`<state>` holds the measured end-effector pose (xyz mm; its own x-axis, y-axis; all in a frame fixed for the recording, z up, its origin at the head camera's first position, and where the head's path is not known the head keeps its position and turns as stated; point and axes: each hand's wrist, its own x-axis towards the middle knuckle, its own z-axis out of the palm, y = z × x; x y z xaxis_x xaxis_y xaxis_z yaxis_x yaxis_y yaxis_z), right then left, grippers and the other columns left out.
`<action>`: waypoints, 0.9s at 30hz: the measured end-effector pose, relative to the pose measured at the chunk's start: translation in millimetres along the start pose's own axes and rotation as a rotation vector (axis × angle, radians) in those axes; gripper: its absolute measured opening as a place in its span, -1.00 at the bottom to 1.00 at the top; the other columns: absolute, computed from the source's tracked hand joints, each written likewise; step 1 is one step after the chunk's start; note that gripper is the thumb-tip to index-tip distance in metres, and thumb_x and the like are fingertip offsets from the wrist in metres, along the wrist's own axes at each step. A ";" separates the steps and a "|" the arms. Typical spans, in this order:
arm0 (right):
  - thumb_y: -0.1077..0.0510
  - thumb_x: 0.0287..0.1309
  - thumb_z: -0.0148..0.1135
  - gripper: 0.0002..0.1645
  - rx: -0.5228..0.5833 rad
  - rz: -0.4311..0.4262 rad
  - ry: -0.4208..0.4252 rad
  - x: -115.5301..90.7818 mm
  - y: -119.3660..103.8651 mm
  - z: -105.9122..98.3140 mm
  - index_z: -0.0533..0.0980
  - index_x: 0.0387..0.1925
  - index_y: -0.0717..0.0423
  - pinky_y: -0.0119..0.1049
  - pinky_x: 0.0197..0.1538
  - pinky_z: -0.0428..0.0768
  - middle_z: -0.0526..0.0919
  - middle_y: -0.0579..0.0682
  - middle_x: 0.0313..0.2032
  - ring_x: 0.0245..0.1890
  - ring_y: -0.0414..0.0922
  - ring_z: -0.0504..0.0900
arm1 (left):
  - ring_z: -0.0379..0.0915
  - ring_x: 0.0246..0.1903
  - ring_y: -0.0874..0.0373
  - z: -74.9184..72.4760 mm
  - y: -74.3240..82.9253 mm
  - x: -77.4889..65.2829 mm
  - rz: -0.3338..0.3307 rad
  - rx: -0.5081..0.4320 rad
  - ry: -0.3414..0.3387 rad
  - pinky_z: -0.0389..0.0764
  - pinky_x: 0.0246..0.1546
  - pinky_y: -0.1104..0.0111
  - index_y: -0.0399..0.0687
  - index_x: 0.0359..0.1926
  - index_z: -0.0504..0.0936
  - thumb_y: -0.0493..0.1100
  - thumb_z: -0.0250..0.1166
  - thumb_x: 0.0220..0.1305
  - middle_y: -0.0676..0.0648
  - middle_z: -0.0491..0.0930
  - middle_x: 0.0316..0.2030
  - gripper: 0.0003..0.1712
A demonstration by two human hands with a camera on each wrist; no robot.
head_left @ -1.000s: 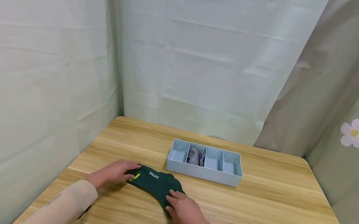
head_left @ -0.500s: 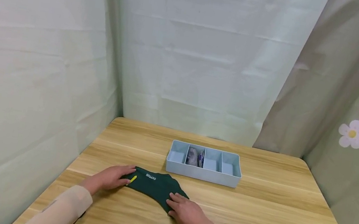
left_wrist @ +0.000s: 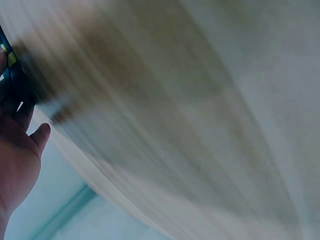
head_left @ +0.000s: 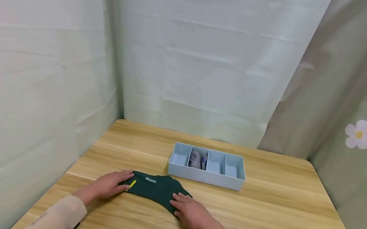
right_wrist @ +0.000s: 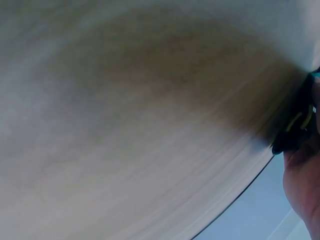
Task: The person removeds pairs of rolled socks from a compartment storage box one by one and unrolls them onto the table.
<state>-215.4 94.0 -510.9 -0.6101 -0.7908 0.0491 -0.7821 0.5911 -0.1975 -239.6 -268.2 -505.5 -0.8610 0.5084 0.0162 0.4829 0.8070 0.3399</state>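
A dark green sock (head_left: 155,189) with white "COTTON" lettering and a yellow mark lies flat on the wooden table in the head view. On its left end, by the yellow mark, rest the fingers of my left hand (head_left: 105,185). My right hand (head_left: 194,214) presses the other end with its fingers spread and fairly straight. In the left wrist view, only the edge of the dark sock (left_wrist: 17,82) shows beside the left hand (left_wrist: 17,167). The right wrist view catches a dark bit of sock (right_wrist: 290,137) at the right hand (right_wrist: 302,185).
Behind the sock stands a light blue organizer box (head_left: 206,177) with several compartments. Its second compartment from the left holds a rolled grey sock (head_left: 195,159) and a small purple-and-grey item (head_left: 203,161). Curtains enclose the table (head_left: 283,210) at the back and sides.
Both hands stay on the sock. Its left end has shifted a little left with the left hand, and the sock looks flatter and straighter. The box has not moved on the table.
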 end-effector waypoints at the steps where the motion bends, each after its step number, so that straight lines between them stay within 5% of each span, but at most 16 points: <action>1: 0.11 0.42 0.13 -0.52 0.003 -0.002 -0.002 1.5 -0.1 -0.5 0.47 0.32 0.09 -0.12 0.35 0.34 0.40 0.05 0.36 0.38 0.01 0.33 | 0.29 0.28 -0.32 0.1 -0.4 -1.6 -0.004 0.004 0.006 0.31 0.23 -0.15 -0.38 0.31 0.43 -0.02 0.17 0.45 -0.36 0.34 0.33 -0.40; 20: 0.28 0.40 0.05 -0.48 -0.180 0.093 -0.032 24.5 0.8 -5.4 0.46 0.34 -0.03 -0.04 0.39 0.27 0.37 0.01 0.38 0.41 -0.02 0.29 | 0.38 0.25 -0.25 -4.1 -1.6 -23.2 -0.081 0.047 0.043 0.23 0.27 -0.20 -0.37 0.22 0.53 0.02 0.23 0.40 -0.32 0.43 0.28 -0.41; 27: 0.22 0.38 0.09 -0.46 -0.267 0.127 -0.037 33.4 -3.1 2.6 0.45 0.35 -0.09 -0.07 0.38 0.28 0.37 0.01 0.38 0.41 -0.04 0.29 | 0.51 0.12 -0.22 -5.8 -0.7 -36.5 -0.084 0.136 0.036 0.41 0.16 -0.14 -0.30 0.15 0.62 0.13 0.19 0.41 -0.26 0.54 0.19 -0.41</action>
<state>-233.0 65.4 -511.1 -0.7039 -0.7103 0.0039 -0.7086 0.7026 0.0653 -209.5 -289.1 -500.9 -0.9032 0.4284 0.0274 0.4241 0.8807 0.2111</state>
